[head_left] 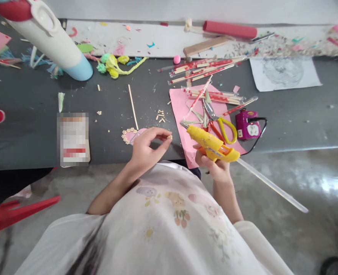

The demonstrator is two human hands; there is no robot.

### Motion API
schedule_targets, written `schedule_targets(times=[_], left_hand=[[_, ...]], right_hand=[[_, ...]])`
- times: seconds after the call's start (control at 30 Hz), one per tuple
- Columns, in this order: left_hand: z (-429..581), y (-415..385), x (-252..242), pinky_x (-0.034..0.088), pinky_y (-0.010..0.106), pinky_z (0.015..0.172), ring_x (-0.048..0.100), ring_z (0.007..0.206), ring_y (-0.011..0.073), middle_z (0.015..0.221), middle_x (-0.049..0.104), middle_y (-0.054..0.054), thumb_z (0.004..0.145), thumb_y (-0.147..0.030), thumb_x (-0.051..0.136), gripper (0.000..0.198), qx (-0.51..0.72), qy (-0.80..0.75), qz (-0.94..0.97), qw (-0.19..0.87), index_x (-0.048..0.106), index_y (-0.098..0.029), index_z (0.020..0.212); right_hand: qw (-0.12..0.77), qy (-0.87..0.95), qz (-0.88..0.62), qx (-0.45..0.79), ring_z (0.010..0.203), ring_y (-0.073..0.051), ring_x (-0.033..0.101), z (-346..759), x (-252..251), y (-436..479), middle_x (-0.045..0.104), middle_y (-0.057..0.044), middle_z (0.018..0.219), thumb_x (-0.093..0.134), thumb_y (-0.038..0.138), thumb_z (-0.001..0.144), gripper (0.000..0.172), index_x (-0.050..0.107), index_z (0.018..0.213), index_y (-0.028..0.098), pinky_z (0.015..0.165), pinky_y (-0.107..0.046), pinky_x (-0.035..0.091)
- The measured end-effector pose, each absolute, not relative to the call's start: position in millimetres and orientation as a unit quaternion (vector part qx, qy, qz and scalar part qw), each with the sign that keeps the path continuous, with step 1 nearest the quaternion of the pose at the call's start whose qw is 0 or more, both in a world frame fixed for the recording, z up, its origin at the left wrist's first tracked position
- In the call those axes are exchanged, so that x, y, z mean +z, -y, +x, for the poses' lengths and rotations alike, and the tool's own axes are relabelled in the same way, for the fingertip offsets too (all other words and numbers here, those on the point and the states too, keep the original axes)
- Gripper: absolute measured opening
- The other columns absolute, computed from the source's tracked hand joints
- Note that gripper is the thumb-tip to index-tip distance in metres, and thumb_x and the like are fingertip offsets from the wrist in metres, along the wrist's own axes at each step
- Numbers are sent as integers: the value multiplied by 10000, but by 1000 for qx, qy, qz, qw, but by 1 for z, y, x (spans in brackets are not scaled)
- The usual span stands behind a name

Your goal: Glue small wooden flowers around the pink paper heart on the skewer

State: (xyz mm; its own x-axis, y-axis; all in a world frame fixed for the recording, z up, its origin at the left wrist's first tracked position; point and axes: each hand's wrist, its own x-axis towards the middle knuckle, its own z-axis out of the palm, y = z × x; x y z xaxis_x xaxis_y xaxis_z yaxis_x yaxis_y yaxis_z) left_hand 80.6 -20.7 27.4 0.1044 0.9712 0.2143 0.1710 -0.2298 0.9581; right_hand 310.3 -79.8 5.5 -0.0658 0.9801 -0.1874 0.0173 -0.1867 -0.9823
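My left hand (150,147) pinches a small cut piece of wooden stick (169,137) between thumb and fingertips, above the table's near edge. Partly hidden behind that hand lies a pink paper piece (131,136), its left rim lined with short stick pieces. A longer bare stick (132,107) rests with its lower end at the paper. In my right hand (217,168) is a yellow glue gun (210,143), its nozzle pointing left, with a long translucent glue stick (273,185) sticking out of its back. Several loose cut pieces (160,116) lie beyond my left hand.
Yellow-handled scissors (227,130) and wrapped chopsticks (214,95) lie on a pink sheet (189,149). A purple box (247,126) with a black cord stands to the right. A tall bottle (57,46), yarn (113,67) and a blurred-out rectangular object (74,139) are on the left.
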Motion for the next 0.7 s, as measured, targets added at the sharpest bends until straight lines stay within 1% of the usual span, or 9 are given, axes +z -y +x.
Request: schedule_targets(times=[0.07,0.13,0.2,0.23,0.3,0.37,0.47,0.57,0.7], left_hand=[[84,20,26,574,243,730,686,730,108,855,746,22,797,-286,775,129,482,-465,540,510,719,-201,874],[88,18,25,579,245,716,684,711,108,818,739,17,756,-329,816,196,469,-460,475,585,713,-193,853],[92,18,24,585,257,737,692,733,116,833,743,24,752,-364,820,236,460,-459,446,616,705,-189,860],[93,19,24,587,265,754,700,756,122,855,749,32,770,-373,805,233,464,-459,453,608,702,-188,870],[96,20,24,584,281,807,714,837,137,932,763,50,829,-340,752,169,487,-458,515,536,699,-194,895],[97,22,24,569,295,873,718,932,150,1010,769,54,870,-245,699,67,512,-439,613,412,699,-208,925],[97,22,24,549,303,938,715,1027,162,1097,763,48,868,-118,662,152,515,-397,713,262,685,-222,977],[97,21,24,561,296,924,722,1020,161,1110,758,55,861,-82,659,193,512,-379,744,203,662,-212,1003],[99,19,23,575,304,913,720,1010,158,1096,747,55,855,-81,668,204,516,-370,749,186,637,-212,1008]], right_hand=[[464,450,-490,585,519,-126,456,309,3,80,496,33,621,676,482,847,345,670,1099,247,514,-303,415],[478,429,-466,609,481,-109,409,308,1,79,461,49,594,680,472,844,344,666,1096,239,480,-285,376],[479,414,-465,619,464,-105,380,307,0,78,449,54,573,689,498,825,374,661,1083,228,462,-281,351],[480,409,-467,620,462,-105,374,307,0,78,450,54,568,694,504,817,385,660,1080,225,460,-281,344],[485,401,-464,623,464,-104,370,306,0,78,448,54,566,699,490,816,375,660,1078,225,461,-278,334],[496,394,-451,628,473,-102,378,305,1,78,439,56,572,698,446,828,325,666,1068,230,467,-273,329],[504,384,-438,637,481,-96,379,303,2,78,427,57,585,681,398,849,264,669,1051,229,474,-267,324],[501,382,-448,635,473,-94,366,302,2,78,414,62,578,681,418,843,280,662,1037,217,463,-264,314],[505,382,-440,637,460,-89,352,302,1,78,417,64,570,680,421,846,285,661,1036,209,456,-265,308]])
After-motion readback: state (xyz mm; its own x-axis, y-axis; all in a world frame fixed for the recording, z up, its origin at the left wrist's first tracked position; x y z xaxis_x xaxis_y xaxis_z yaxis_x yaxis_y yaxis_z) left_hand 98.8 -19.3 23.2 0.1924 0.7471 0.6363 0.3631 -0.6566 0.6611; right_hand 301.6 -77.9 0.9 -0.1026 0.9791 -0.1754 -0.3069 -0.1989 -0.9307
